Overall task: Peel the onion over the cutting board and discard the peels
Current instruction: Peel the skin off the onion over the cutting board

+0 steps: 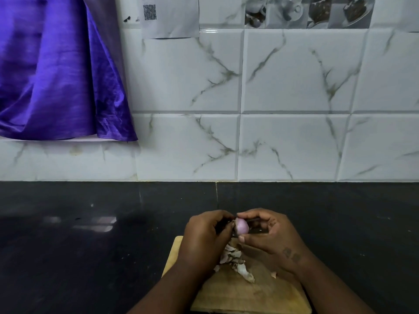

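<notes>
A small pale purple onion point(241, 225) is held in the air above the far end of the wooden cutting board point(240, 293). My right hand point(269, 234) pinches it between thumb and fingertips. My left hand point(204, 236) grips a strip of dry skin at the onion's left side. Several pale, papery peels point(233, 259) lie in a loose pile on the board beneath my hands. Part of the onion's left side is hidden by my left fingers.
The board sits on a black countertop point(90, 245) that runs to a white marble-patterned tiled wall point(294, 143). A purple cloth point(56, 75) hangs at the upper left over a ledge. A paper with a QR code point(170, 17) is stuck on the wall.
</notes>
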`<control>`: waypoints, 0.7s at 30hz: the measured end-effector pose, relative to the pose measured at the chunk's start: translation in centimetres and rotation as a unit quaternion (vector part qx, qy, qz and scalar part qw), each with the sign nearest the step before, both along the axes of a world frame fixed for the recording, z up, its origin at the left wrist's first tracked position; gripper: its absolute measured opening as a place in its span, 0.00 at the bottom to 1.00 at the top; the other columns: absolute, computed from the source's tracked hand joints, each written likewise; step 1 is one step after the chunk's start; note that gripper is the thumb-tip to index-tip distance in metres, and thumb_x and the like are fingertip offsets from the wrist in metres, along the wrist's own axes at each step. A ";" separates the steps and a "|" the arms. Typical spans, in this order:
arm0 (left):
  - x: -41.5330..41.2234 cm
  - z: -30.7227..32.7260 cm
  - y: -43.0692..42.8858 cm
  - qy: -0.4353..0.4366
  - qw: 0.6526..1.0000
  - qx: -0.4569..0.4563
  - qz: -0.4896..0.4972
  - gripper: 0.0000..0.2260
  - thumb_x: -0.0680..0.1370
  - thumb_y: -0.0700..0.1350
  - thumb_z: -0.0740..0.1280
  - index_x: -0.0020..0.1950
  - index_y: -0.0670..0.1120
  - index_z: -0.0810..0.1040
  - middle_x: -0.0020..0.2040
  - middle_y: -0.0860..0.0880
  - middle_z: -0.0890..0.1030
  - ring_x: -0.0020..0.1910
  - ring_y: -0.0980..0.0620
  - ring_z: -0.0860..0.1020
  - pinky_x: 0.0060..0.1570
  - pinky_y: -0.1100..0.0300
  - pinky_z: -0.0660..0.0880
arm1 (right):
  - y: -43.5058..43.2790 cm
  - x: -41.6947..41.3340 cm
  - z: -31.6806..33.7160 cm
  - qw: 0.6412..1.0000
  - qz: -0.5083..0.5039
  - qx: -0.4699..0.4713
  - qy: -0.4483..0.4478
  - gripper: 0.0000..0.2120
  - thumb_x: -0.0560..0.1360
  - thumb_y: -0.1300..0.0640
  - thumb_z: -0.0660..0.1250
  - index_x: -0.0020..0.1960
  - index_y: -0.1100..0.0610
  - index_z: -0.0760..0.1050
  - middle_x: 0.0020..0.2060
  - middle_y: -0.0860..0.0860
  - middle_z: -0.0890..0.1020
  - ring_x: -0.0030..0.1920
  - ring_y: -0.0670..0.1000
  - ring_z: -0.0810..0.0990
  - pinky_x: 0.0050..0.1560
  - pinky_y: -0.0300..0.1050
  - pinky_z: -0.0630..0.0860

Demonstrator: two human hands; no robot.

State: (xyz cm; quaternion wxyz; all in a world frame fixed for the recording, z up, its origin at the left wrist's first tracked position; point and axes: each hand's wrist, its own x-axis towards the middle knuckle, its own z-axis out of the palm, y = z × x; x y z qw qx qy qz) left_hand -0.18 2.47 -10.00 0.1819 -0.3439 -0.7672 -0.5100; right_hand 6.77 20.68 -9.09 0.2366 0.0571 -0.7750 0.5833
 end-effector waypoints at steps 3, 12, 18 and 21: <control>0.3 0.1 0.1 -0.006 1.000 0.010 0.005 0.04 0.78 0.44 0.77 0.51 0.52 0.89 0.41 0.57 0.88 0.42 0.59 0.86 0.42 0.56 0.83 | -0.2 -0.1 -0.2 1.000 -0.013 0.012 0.010 0.22 0.65 0.73 0.81 0.54 0.55 0.86 0.51 0.49 0.90 0.53 0.49 0.89 0.53 0.44 0.85; 0.4 0.2 0.3 -0.053 0.996 0.067 0.016 0.06 0.76 0.39 0.77 0.46 0.51 0.89 0.39 0.56 0.87 0.40 0.57 0.86 0.39 0.65 0.80 | -0.5 -0.1 -0.4 0.999 0.007 0.003 0.043 0.21 0.64 0.76 0.80 0.53 0.61 0.85 0.52 0.51 0.88 0.54 0.48 0.88 0.49 0.40 0.84; -0.1 0.3 0.4 -0.190 0.971 0.143 -0.018 0.11 0.77 0.34 0.72 0.40 0.48 0.86 0.38 0.47 0.87 0.37 0.53 0.84 0.38 0.59 0.80 | -0.3 -0.2 -0.1 0.999 0.021 -0.015 0.033 0.21 0.65 0.76 0.79 0.54 0.60 0.84 0.52 0.47 0.89 0.55 0.48 0.88 0.51 0.38 0.83; -0.5 -0.1 0.5 -0.226 0.962 0.150 0.012 0.12 0.77 0.34 0.70 0.38 0.49 0.84 0.34 0.45 0.85 0.33 0.52 0.81 0.35 0.55 0.78 | 0.0 -0.2 0.0 0.998 0.020 -0.052 0.037 0.21 0.66 0.77 0.78 0.55 0.60 0.84 0.51 0.51 0.90 0.54 0.51 0.89 0.51 0.40 0.84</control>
